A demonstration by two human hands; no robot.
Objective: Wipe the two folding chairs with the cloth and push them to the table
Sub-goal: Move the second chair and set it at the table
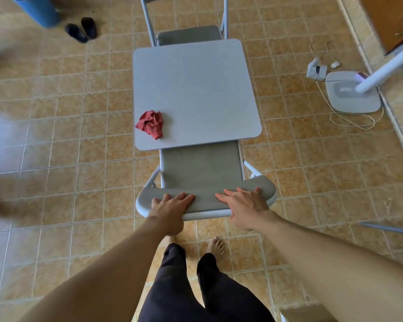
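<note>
A small grey square table (196, 89) stands in the middle of the tiled floor. A crumpled red cloth (150, 124) lies on its near left corner. The near grey folding chair (201, 168) is right in front of me, its seat partly under the table. My left hand (170, 208) and my right hand (244, 206) both rest on top of its backrest, thumbs wrapped over the near edge. The far folding chair (189, 33) stands at the opposite side, its seat tucked against the table.
A pair of dark slippers (80, 30) and a blue bin (39, 10) sit at the far left. A white fan base (351, 95) with a cable and power strip (315, 70) is at the right. My bare feet are below the chair.
</note>
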